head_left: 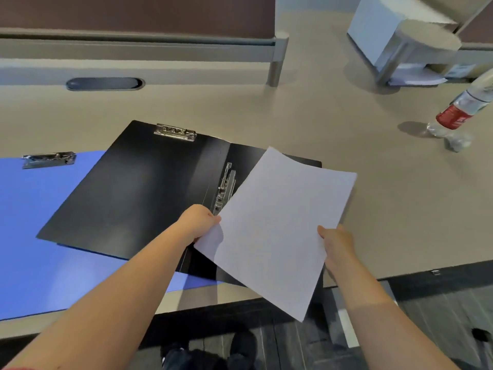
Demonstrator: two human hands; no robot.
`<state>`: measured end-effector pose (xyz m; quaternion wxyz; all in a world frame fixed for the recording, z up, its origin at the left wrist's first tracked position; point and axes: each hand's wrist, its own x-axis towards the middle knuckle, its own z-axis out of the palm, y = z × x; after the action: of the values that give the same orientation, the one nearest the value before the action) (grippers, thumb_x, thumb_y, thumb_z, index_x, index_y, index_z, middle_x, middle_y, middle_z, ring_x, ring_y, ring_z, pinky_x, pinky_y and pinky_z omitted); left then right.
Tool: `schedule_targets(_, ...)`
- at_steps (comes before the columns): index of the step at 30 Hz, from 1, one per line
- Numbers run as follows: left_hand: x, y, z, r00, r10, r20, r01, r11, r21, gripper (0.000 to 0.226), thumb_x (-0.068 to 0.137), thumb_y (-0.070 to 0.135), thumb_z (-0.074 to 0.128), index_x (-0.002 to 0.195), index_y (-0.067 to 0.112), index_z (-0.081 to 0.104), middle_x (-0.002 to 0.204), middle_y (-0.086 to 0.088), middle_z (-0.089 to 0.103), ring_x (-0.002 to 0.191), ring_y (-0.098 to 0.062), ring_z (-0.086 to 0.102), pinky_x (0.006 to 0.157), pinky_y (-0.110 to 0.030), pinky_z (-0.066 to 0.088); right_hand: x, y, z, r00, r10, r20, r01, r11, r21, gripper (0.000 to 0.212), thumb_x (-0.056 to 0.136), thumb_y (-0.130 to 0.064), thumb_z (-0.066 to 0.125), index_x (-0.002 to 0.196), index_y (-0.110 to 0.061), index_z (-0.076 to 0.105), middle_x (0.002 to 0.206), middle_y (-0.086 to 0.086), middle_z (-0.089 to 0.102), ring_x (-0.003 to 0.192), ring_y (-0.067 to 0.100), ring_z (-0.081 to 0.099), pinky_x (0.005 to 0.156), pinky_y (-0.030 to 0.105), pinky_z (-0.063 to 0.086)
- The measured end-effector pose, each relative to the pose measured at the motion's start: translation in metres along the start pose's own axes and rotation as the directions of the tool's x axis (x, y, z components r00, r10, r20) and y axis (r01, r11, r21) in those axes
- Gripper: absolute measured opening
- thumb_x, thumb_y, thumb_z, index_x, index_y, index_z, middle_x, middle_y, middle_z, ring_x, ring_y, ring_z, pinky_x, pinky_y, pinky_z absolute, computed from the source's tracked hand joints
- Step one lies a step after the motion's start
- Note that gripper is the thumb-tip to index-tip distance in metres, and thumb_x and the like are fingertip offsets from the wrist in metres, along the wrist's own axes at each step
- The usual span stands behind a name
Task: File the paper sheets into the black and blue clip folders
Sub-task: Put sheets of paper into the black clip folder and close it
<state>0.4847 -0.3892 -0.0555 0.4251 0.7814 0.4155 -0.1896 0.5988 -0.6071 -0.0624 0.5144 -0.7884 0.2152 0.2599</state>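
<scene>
head: left hand [198, 222], right hand [336, 243] pinch sheet [277, 225].

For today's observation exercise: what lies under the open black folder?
The black folder rests partly on the blue folder, which shows at its left and near edges, and partly on the desk. How far the blue folder reaches beneath it is covered.

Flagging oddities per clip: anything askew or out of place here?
The black clip folder lies open, skewed across the blue clip folder. A plastic bottle lies tipped over at the desk's right. Both hands hold the paper sheet.
</scene>
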Motion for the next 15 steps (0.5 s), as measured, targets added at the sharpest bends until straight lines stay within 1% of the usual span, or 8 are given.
schedule_targets(2,0.003,-0.002,0.002,0.999,-0.012,-0.052,0.015,0.999,0.043,0.024,0.092,0.024,0.049,0.084,0.003,0.059,0.088,-0.014,0.053,0.083,-0.028,0.047,0.074,-0.031,0.039,0.006,-0.005,0.002,0.999,-0.025,0.035,0.025,1.000,-0.009,0.033,0.088,-0.016,0.054,0.120,-0.006,0.053,0.102,0.009,0.057,0.105,0.035,0.058,0.097,0.051,0.048)
schedule_targets(4,0.005,-0.004,0.003,0.995,-0.030,-0.092,0.039,0.994,0.098,0.030,0.091,0.026,0.050,0.093,0.001,0.067,0.091,-0.011,0.056,0.084,-0.027,0.051,0.075,-0.031,0.041,0.012,-0.010,0.005,0.998,-0.039,0.058,0.040,0.999,-0.016,0.027,0.088,-0.017,0.056,0.114,-0.009,0.054,0.102,0.009,0.057,0.105,0.034,0.057,0.098,0.050,0.047)
schedule_targets(6,0.007,-0.007,0.005,0.993,-0.041,-0.107,0.055,0.989,0.138,0.033,0.091,0.027,0.051,0.098,0.000,0.068,0.090,-0.009,0.058,0.085,-0.025,0.053,0.075,-0.030,0.041,0.018,-0.014,0.009,0.996,-0.071,0.061,0.073,0.997,-0.028,0.023,0.087,-0.017,0.058,0.109,-0.011,0.057,0.107,0.013,0.061,0.106,0.035,0.059,0.097,0.050,0.047)
schedule_targets(8,0.006,-0.007,0.007,0.993,-0.052,-0.108,0.070,0.983,0.170,0.029,0.090,0.028,0.053,0.089,0.002,0.066,0.083,-0.008,0.058,0.083,-0.025,0.053,0.073,-0.029,0.041,0.024,-0.017,0.012,0.991,-0.118,0.067,0.123,0.991,-0.061,0.022,0.085,-0.015,0.057,0.106,-0.008,0.059,0.109,0.017,0.064,0.104,0.037,0.061,0.095,0.051,0.049)
schedule_targets(9,0.006,-0.008,0.008,0.993,-0.057,-0.108,0.076,0.980,0.182,0.028,0.089,0.028,0.054,0.084,0.003,0.063,0.079,-0.008,0.057,0.081,-0.025,0.053,0.072,-0.029,0.041,0.028,-0.018,0.013,0.986,-0.147,0.073,0.154,0.984,-0.088,0.022,0.083,-0.014,0.057,0.104,-0.007,0.060,0.105,0.017,0.066,0.101,0.038,0.063,0.093,0.051,0.051)
schedule_targets(11,0.004,-0.008,0.009,0.993,-0.062,-0.100,0.080,0.978,0.193,0.028,0.088,0.028,0.055,0.077,0.003,0.061,0.071,-0.007,0.054,0.076,-0.024,0.052,0.068,-0.028,0.041,0.029,-0.024,0.015,0.977,-0.190,0.095,0.202,0.969,-0.140,0.024,0.082,-0.012,0.057,0.105,-0.004,0.061,0.098,0.013,0.066,0.094,0.034,0.065,0.088,0.044,0.052)
schedule_targets(13,0.000,-0.007,0.009,0.995,-0.069,-0.078,0.083,0.977,0.196,0.031,0.088,0.027,0.055,0.069,0.002,0.058,0.062,-0.004,0.046,0.069,-0.022,0.049,0.057,-0.023,0.037,0.031,-0.031,0.016,0.967,-0.219,0.133,0.239,0.958,-0.161,0.031,0.083,-0.007,0.058,0.113,0.001,0.061,0.105,0.017,0.066,0.094,0.032,0.063,0.083,0.038,0.050)
schedule_targets(15,-0.002,-0.007,0.007,0.996,-0.071,-0.061,0.082,0.978,0.194,0.029,0.088,0.026,0.055,0.074,0.002,0.058,0.062,-0.004,0.043,0.072,-0.022,0.047,0.053,-0.021,0.034,0.032,-0.034,0.017,0.964,-0.221,0.149,0.247,0.950,-0.189,0.035,0.082,-0.004,0.062,0.116,0.004,0.059,0.115,0.020,0.065,0.101,0.035,0.063,0.083,0.036,0.048)
